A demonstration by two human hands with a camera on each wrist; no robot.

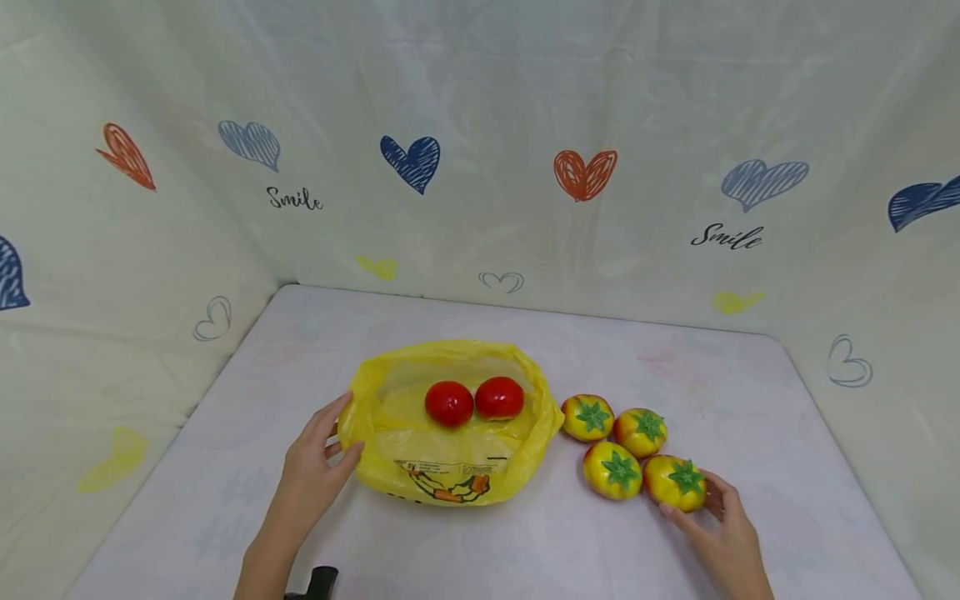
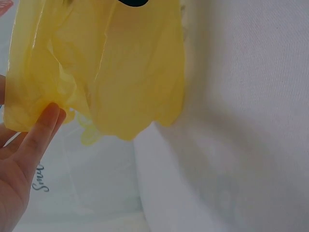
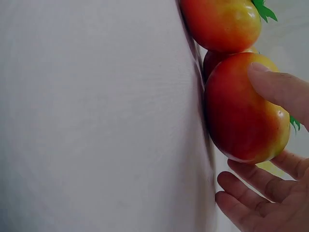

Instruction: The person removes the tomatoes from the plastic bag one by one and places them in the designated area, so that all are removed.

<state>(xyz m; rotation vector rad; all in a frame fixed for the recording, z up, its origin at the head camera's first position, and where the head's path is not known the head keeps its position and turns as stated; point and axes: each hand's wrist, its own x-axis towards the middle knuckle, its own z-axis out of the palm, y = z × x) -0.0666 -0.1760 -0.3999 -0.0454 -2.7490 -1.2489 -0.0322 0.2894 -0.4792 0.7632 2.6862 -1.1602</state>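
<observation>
A yellow plastic bag lies with its mouth open on the table, two red tomatoes inside it. My left hand holds the bag's left rim, thumb in front; the left wrist view shows my fingers against the yellow film. To the bag's right, several yellow-and-red tomatoes with green star-shaped leaves sit close together. Around the nearest tomato on the right is my right hand. In the right wrist view my thumb presses that tomato while the fingers curl under its other side.
The white table ends in front of a pale curtain printed with hearts. A black object shows at the bottom edge beside my left forearm. Another tomato touches or nearly touches the bag's right edge.
</observation>
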